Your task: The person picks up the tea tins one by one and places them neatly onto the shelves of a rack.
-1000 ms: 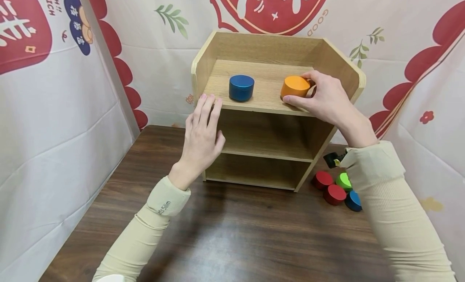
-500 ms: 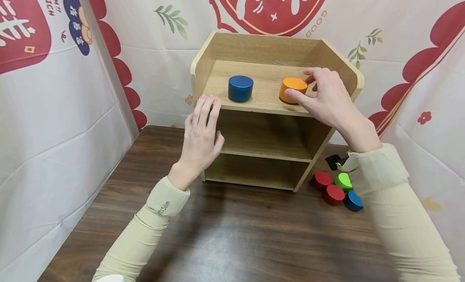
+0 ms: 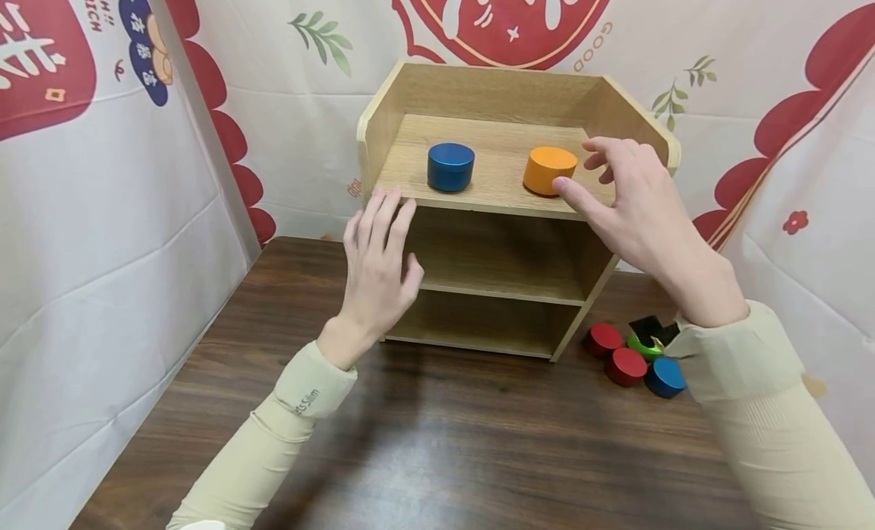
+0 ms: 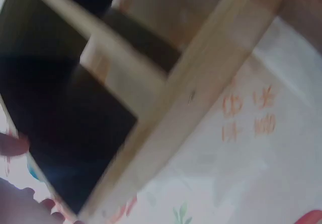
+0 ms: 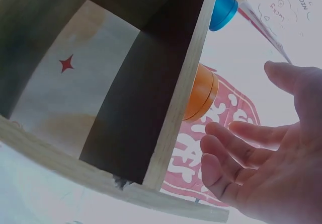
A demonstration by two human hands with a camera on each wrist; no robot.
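An orange round tin (image 3: pixel 549 171) stands upright on the top board of a wooden shelf unit (image 3: pixel 506 207), right of a blue round tin (image 3: pixel 450 167). My right hand (image 3: pixel 639 200) hovers just right of the orange tin, thumb and fingers spread and nothing between them. In the right wrist view a gap shows between the fingers and the orange tin (image 5: pixel 202 93). At the shelf's front left corner is my left hand (image 3: pixel 376 268), fingers straight, their tips close to the top board's edge. The left wrist view is blurred and shows the shelf's side and part of that hand.
On the dark wooden table (image 3: pixel 437 439), right of the shelf, sit two red tins (image 3: pixel 626 366), a blue tin (image 3: pixel 665 376) and a green tin (image 3: pixel 644 348), the green one partly covered by a dark object (image 3: pixel 652 331) at the right sleeve. Printed cloth hangs behind and at both sides.
My right hand has let go of the orange tin and moved off to the right, its fingers spreading. The left hand has shifted slightly down from the shelf edge.
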